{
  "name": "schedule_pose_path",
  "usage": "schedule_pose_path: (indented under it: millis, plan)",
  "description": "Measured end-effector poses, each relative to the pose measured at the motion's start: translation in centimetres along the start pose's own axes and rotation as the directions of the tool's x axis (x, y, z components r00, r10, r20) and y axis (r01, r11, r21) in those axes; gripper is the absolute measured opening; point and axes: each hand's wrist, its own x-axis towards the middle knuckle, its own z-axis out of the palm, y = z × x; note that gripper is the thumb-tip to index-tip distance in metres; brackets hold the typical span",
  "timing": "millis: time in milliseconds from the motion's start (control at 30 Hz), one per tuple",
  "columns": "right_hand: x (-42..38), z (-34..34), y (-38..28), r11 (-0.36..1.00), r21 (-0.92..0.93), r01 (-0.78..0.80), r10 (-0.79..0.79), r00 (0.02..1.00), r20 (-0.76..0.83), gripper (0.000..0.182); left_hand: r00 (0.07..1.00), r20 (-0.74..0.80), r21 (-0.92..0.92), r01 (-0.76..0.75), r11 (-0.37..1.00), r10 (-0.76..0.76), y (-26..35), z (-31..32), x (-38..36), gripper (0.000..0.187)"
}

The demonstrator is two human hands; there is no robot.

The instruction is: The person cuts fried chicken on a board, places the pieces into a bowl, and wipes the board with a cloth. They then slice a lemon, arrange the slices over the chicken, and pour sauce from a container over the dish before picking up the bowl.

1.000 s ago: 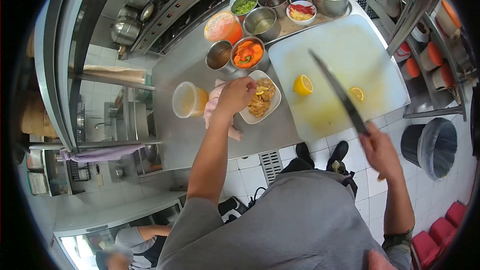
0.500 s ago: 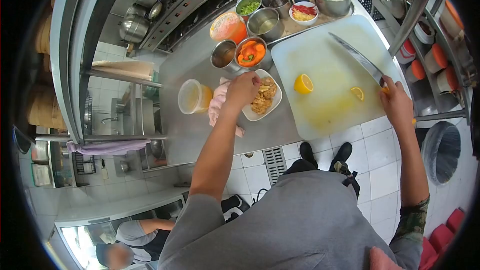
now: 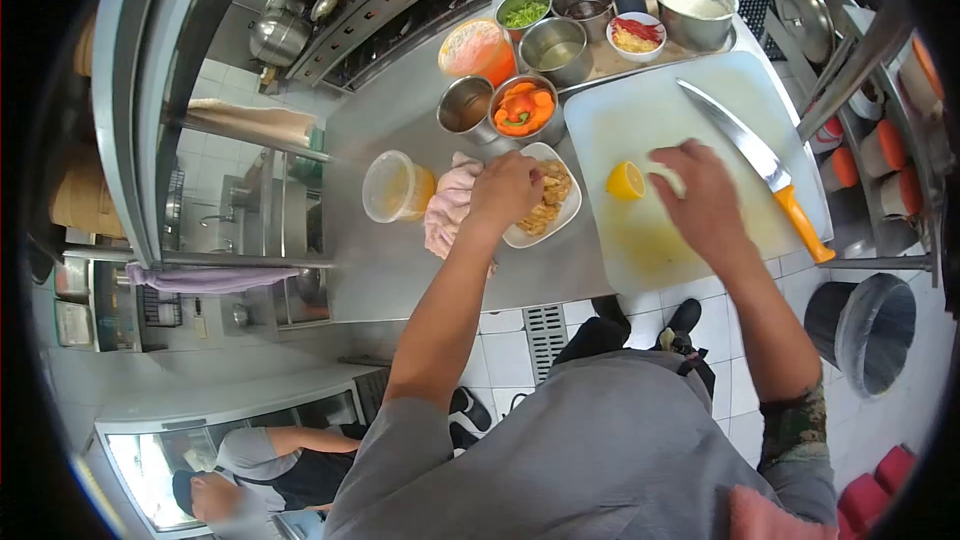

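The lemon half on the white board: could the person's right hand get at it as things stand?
Probably yes. The right hand hovers over the cutting board right beside the lemon half, nothing lies between, and the knife lies apart.

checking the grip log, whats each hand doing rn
Left hand: resting on the plate, grip unclear.
Right hand: holds nothing visible, over the cutting board.

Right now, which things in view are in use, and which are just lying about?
In use: left hand on the white dish of food; right hand over the cutting board, beside the lemon half.

Lying about: knife, pink cloth, plastic tub, metal bowls, bin.
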Motion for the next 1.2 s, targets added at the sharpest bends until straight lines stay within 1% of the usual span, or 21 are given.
schedule_pose_path:
  millis: [33,100,167,200,267,300,400,500,567,600,667,767,800,867,1000,1067,1100,1167,1200]
  plan:
    - [1.1,2.0,-0.9,0.996,0.086,0.011,-0.019,0.996,0.088,0.021,1.0,0.007,-0.058,0.022,0.998,-0.022,0.3,-0.9,-0.1,0.02]
    - [2.8,6.5,-2.2,0.992,0.112,0.05,-0.072,0.978,0.196,0.021,0.997,0.04,-0.176,0.071,0.982,-0.065,0.3,-3.1,-0.2,0.021]
    - [3.6,10.6,-3.3,0.997,0.025,0.077,-0.081,0.966,0.247,0.019,0.992,0.091,-0.282,0.114,0.953,-0.091,-0.9,-5.2,0.1,0.023]
    - [3.8,12.0,-3.7,0.996,-0.016,0.09,-0.082,0.957,0.278,0.018,0.989,0.131,-0.301,0.111,0.947,-0.074,-2.0,-5.1,0.3,0.024]
    - [4.0,13.8,-4.1,0.989,-0.115,0.09,-0.053,0.955,0.293,0.015,0.977,0.208,-0.337,0.111,0.935,-0.041,-4.2,-4.4,1.1,0.025]
    - [4.1,14.4,-4.2,0.982,-0.164,0.089,-0.037,0.955,0.295,0.013,0.974,0.226,-0.379,0.105,0.919,-0.019,-5.1,-3.8,1.5,0.026]
    - [4.0,15.6,-4.1,0.991,-0.117,0.071,-0.037,0.961,0.272,0.01,0.955,0.294,-0.469,0.102,0.877,0.046,-6.8,-2.6,2.1,0.028]
    - [3.5,15.8,-3.9,0.988,-0.081,0.128,-0.113,0.978,0.175,0.01,0.933,0.354,-0.496,0.128,0.859,0.066,-7.3,-2.1,2.5,0.028]
    - [3.5,15.9,-4.4,0.982,-0.118,0.148,-0.135,0.984,0.114,0.01,0.927,0.368,-0.499,0.132,0.856,0.071,-7.0,-2.4,3.0,0.027]
    - [3.4,15.9,-4.7,0.978,-0.136,0.157,-0.146,0.986,0.084,0.011,0.932,0.353,-0.491,0.106,0.865,0.087,-7.1,-2.1,3.2,0.027]
    - [3.3,15.8,-5.1,0.992,-0.095,0.087,-0.075,0.99,0.119,0.012,0.939,0.323,-0.47,0.054,0.881,0.115,-7.4,-1.4,3.4,0.027]
    - [3.7,15.3,-5.9,0.999,-0.053,-0.001,0.008,0.991,0.136,0.013,0.943,0.301,-0.503,0.032,0.863,0.14,-7.7,-0.9,3.4,0.026]
    - [3.6,15.2,-6.0,0.999,-0.042,-0.033,0.038,0.99,0.136,0.014,0.943,0.307,-0.51,0.046,0.859,0.132,-7.9,-0.5,3.3,0.026]
    - [3.9,15.2,-5.8,0.998,-0.056,-0.041,0.051,0.981,0.187,0.014,0.943,0.312,-0.52,0.065,0.852,0.118,-8.2,0.2,3.5,0.026]
    - [4.8,15.8,-4.8,0.997,-0.009,-0.076,0.077,0.971,0.227,0.011,0.937,0.298,-0.579,0.026,0.815,0.183,-8.1,0.0,3.3,0.026]
    - [5.4,15.5,-4.4,0.972,0.144,-0.187,0.14,0.947,0.289,0.01,0.933,0.31,-0.591,0.036,0.806,0.185,-8.2,-0.1,3.2,0.026]
    - [5.6,15.4,-4.5,0.945,0.216,-0.246,0.168,0.931,0.323,0.01,0.935,0.321,-0.589,0.071,0.805,0.152,-8.1,-0.6,3.1,0.025]
    - [5.7,15.5,-4.8,0.983,0.094,-0.158,0.136,0.97,0.201,0.009,0.935,0.342,-0.584,0.136,0.8,0.09,-7.9,-1.8,3.0,0.024]
    - [5.7,15.5,-4.9,0.993,0.027,-0.119,0.114,0.984,0.141,0.009,0.929,0.359,-0.618,0.167,0.768,0.087,-8.1,-2.0,2.9,0.024]
